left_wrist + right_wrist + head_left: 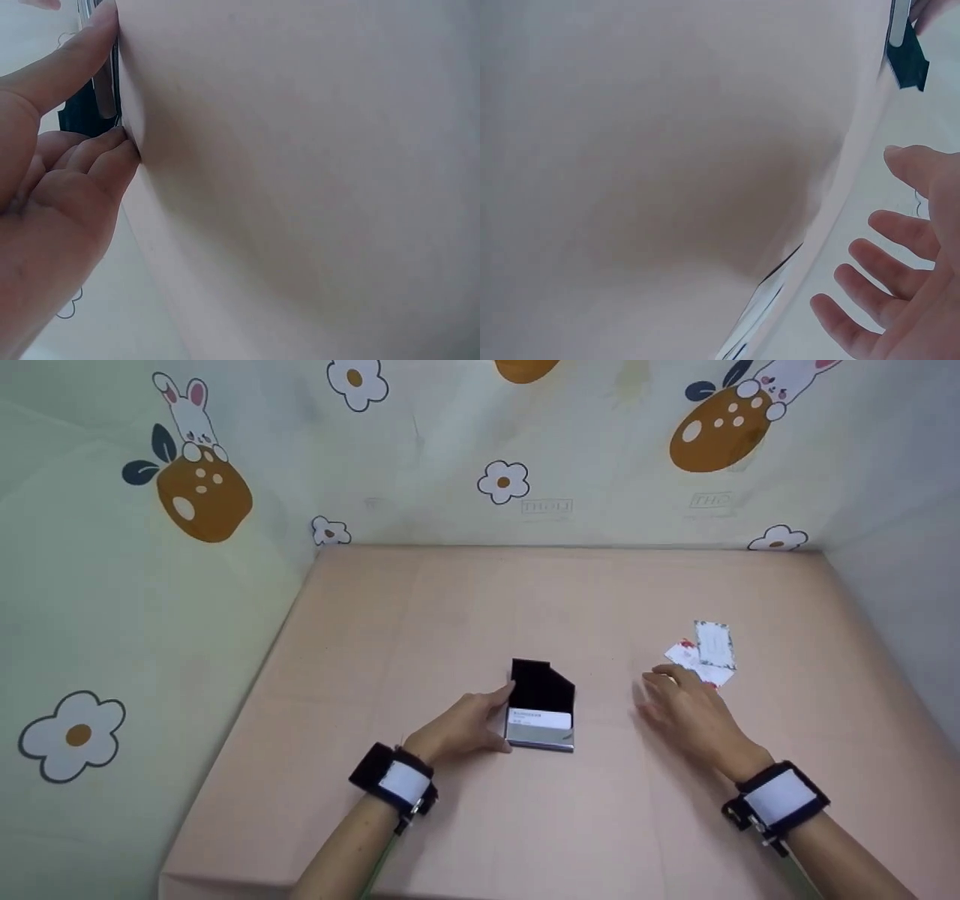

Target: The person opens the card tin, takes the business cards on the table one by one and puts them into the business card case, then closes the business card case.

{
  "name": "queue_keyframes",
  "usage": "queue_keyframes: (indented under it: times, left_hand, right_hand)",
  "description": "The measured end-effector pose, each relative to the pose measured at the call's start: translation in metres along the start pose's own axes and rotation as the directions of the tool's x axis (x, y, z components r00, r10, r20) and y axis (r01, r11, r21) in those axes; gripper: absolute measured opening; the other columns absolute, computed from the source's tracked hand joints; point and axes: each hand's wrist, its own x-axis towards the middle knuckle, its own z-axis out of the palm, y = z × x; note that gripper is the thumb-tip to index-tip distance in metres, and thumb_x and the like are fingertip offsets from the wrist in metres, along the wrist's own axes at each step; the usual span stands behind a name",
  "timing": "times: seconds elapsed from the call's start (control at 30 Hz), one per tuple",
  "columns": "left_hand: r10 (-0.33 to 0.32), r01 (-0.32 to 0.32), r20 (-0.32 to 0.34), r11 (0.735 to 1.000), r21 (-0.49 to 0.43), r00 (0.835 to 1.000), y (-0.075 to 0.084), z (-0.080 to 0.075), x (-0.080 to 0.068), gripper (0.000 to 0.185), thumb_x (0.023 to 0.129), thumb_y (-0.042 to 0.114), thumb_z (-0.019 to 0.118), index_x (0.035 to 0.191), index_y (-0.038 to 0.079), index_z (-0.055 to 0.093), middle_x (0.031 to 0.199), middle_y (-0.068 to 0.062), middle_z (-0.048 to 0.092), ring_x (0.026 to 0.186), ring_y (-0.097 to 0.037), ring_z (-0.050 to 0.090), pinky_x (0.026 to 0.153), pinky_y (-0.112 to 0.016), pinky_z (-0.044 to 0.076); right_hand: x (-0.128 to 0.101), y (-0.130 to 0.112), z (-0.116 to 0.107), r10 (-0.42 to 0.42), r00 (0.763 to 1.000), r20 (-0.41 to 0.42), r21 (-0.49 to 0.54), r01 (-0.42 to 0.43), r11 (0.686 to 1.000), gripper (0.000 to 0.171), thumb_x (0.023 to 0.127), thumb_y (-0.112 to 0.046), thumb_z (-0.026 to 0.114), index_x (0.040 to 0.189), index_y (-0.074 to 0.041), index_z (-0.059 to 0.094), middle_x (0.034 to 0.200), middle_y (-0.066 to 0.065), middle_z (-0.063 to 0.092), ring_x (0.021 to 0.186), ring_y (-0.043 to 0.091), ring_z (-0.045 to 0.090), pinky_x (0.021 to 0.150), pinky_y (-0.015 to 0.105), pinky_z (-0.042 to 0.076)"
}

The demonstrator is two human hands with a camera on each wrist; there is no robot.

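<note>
An opened business card case [540, 737] lies on the table, its black lid folded back and a white card [538, 719] showing in its silver pocket. My left hand [463, 727] holds the case at its left side, thumb at the near corner and fingers farther up the edge. In the left wrist view the fingers of that hand [75, 180] are curled, with their tips by the tabletop. My right hand [694, 716] hovers just in front of several loose printed cards [716, 645]. The right wrist view shows its fingers [889, 270] spread and relaxed, holding nothing.
A pink cloth covers the table [420, 615]. Patterned hangings with flowers and rabbits enclose the back [427, 457] and left side, and a pale sheet [900, 585] stands at the right. Both wrists wear black straps [780, 799].
</note>
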Motion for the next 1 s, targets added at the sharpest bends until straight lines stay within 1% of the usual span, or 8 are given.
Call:
queue_keyframes:
  times: [0.17,0.4,0.6,0.7,0.83,0.93,1.0]
  left_hand:
    - [-0.016,0.016,0.001,1.000,-0.009,1.000,0.001,0.001,0.000,0.096,0.081,0.011,0.082,0.159,0.014,0.026,0.161,-0.010,0.034,0.150,-0.026,0.034,0.124,-0.040,0.031]
    - [-0.030,0.030,0.002,1.000,-0.009,1.000,0.001,0.000,0.001,0.097,0.080,0.010,0.083,0.159,0.013,0.025,0.161,-0.010,0.034,0.150,-0.026,0.034,0.124,-0.039,0.031]
    - [-0.034,0.033,-0.004,0.999,-0.016,0.999,0.001,0.001,0.001,0.097,0.080,0.010,0.083,0.158,0.013,0.026,0.161,-0.010,0.034,0.150,-0.024,0.033,0.123,-0.038,0.032]
    - [-0.018,0.018,-0.004,1.000,-0.011,1.000,0.002,0.000,0.001,0.097,0.080,0.010,0.083,0.158,0.011,0.025,0.162,-0.010,0.033,0.150,-0.024,0.032,0.124,-0.037,0.031]
    - [-0.005,0.005,-0.005,1.000,0.004,1.000,0.003,-0.001,0.000,0.098,0.080,0.010,0.083,0.158,0.010,0.025,0.162,-0.010,0.033,0.151,-0.025,0.032,0.124,-0.037,0.031]
    - [-0.006,0.006,-0.006,1.000,0.006,1.000,0.003,0.000,0.000,0.098,0.080,0.010,0.083,0.158,0.010,0.025,0.161,-0.011,0.033,0.150,-0.025,0.032,0.123,-0.037,0.031]
    - [-0.005,0.006,-0.005,1.000,0.006,1.000,0.002,0.000,0.000,0.098,0.080,0.010,0.083,0.158,0.010,0.025,0.161,-0.011,0.033,0.150,-0.025,0.032,0.123,-0.037,0.031]
  right_hand:
    - [-0.002,0.009,-0.003,0.028,1.000,-0.005,-0.015,-0.028,1.000,0.046,0.089,-0.017,0.074,0.127,0.006,0.062,0.130,0.027,0.059,0.120,0.044,0.056,0.095,0.061,0.049]
    - [0.004,0.016,-0.009,0.067,0.998,-0.019,-0.022,-0.067,0.997,0.047,0.088,-0.017,0.075,0.127,0.005,0.062,0.130,0.028,0.058,0.118,0.046,0.056,0.090,0.062,0.050]
    - [0.010,0.024,-0.013,0.115,0.993,-0.007,-0.014,-0.115,0.993,0.047,0.090,-0.018,0.074,0.128,0.005,0.061,0.133,0.030,0.056,0.124,0.049,0.051,0.095,0.065,0.047]
    - [0.011,0.029,-0.014,0.125,0.992,-0.015,-0.027,-0.126,0.992,0.048,0.089,-0.017,0.075,0.129,0.006,0.060,0.133,0.032,0.055,0.120,0.049,0.054,0.088,0.064,0.049]
    - [0.011,0.034,-0.017,0.117,0.992,-0.041,-0.050,-0.119,0.992,0.049,0.088,-0.017,0.076,0.127,0.008,0.061,0.131,0.033,0.057,0.111,0.049,0.059,0.077,0.058,0.052]
    - [0.011,0.038,-0.018,0.135,0.990,-0.036,-0.057,-0.137,0.989,0.049,0.088,-0.018,0.076,0.127,0.008,0.061,0.130,0.035,0.056,0.108,0.051,0.060,0.077,0.058,0.053]
    - [0.011,0.040,-0.019,0.157,0.987,-0.020,-0.059,-0.158,0.986,0.050,0.088,-0.018,0.076,0.128,0.009,0.060,0.130,0.036,0.055,0.108,0.053,0.059,0.080,0.060,0.052]
